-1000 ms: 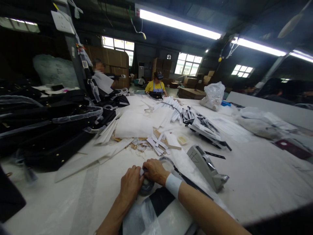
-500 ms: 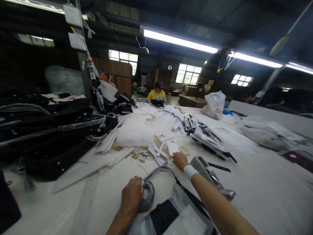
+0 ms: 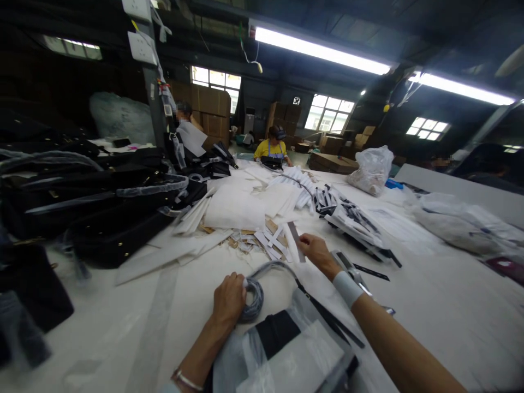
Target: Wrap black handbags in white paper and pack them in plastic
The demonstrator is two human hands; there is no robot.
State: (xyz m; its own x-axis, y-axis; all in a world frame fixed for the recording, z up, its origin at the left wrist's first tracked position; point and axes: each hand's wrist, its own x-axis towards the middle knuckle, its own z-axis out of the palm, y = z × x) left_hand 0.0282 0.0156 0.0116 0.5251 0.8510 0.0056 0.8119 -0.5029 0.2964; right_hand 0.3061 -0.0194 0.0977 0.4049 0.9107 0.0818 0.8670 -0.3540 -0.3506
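Note:
My left hand (image 3: 228,299) is closed on a coiled strap (image 3: 257,301) wrapped in clear plastic. From the coil, the strap arcs across to a black bag (image 3: 278,333) in a translucent plastic sleeve, lying on the table in front of me. Pinched in my right hand (image 3: 317,253) is a thin grey strip (image 3: 295,240), tilted above the tabletop. Just left of that strip lie loose white paper strips (image 3: 273,240). A grey tape dispenser (image 3: 350,267) is partly hidden behind my right wrist.
Sheets of white paper (image 3: 233,204) cover the table's middle. Black bags (image 3: 106,218) are piled at left. Black and white straps (image 3: 352,218) lie at right, with a clear plastic bag (image 3: 370,169) beyond. A person (image 3: 272,147) in yellow sits at the far end.
My right hand has picked up the grey strip from near the loose strips and raised it. My left hand keeps hold of the coiled strap. The camera view has shifted.

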